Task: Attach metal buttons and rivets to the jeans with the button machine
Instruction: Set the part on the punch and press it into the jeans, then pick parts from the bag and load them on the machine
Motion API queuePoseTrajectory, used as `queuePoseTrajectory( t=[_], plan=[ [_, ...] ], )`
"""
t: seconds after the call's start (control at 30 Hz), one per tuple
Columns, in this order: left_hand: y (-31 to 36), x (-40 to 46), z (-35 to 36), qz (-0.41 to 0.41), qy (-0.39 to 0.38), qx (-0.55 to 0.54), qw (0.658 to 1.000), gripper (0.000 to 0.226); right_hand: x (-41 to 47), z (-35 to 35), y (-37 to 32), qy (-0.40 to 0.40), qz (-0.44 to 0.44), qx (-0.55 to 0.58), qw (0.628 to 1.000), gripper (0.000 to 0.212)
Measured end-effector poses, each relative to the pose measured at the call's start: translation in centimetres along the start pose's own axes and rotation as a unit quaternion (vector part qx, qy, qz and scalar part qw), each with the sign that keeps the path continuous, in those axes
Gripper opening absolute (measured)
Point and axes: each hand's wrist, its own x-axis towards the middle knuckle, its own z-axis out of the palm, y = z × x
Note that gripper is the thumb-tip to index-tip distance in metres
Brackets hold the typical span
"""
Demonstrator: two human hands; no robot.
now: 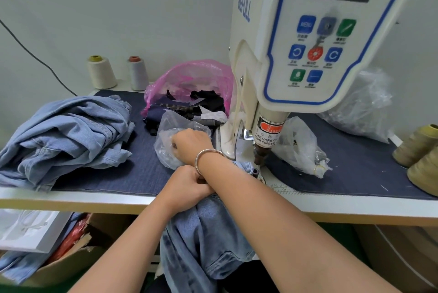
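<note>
While the two forearms crossed over the front edge of the surface (pixel 355 209), the right arm reached forward and to the left, passing above the left wrist, a metal bangle (pixel 208 154) circling it just behind the hand. The right hand (pixel 189 144) lay knuckles up with its fingers curled down into a clear plastic bag (pixel 170 136) on the dark denim mat (pixel 142 172); whether they pinched anything inside could not be told. The left hand (pixel 187 188) sat beneath the right forearm, closed into a fist around a bunch of the light-blue jeans (pixel 203 240), which hung from the surface edge down toward the lap, with one bit of fabric lying near the lower die of the button machine (pixel 308 44). Another pile of jeans (pixel 68 131) rested at the left of the mat, well apart from the machine, and a pink bag (pixel 189 79) of fabric scraps stood behind the clear bag.
</note>
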Motion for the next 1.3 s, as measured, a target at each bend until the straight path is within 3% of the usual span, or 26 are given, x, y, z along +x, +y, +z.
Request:
queuePoseTrajectory(
  t=[0.33, 0.8, 1.0, 1.17, 1.3],
  plan=[
    [0.52, -0.30, -0.13, -0.008, 0.004, -0.001, 1.000, 0.050, -0.14, 0.07, 0.41, 0.030, 0.046, 0.027, 0.998, 0.024],
    [0.54, -0.31, -0.11, -0.031, 0.004, 0.017, 0.999, 0.036, -0.17, 0.32, 0.74, 0.015, 0.045, -0.003, 0.999, 0.021],
    [0.81, -0.38, -0.17, -0.028, 0.004, 0.020, 0.999, 0.033, -0.44, -0.08, 0.46, -0.007, 0.080, 0.048, 0.996, 0.018],
    [0.99, -0.40, -0.19, -0.029, 0.005, 0.021, 0.999, 0.034, -0.45, 0.00, 0.56, 0.016, 0.134, 0.167, 0.977, 0.021],
    [0.86, -0.37, -0.23, -0.026, -0.003, 0.011, 1.000, 0.035, -0.21, 0.15, 0.69, 0.030, 0.142, 0.168, 0.975, 0.016]
  ],
)
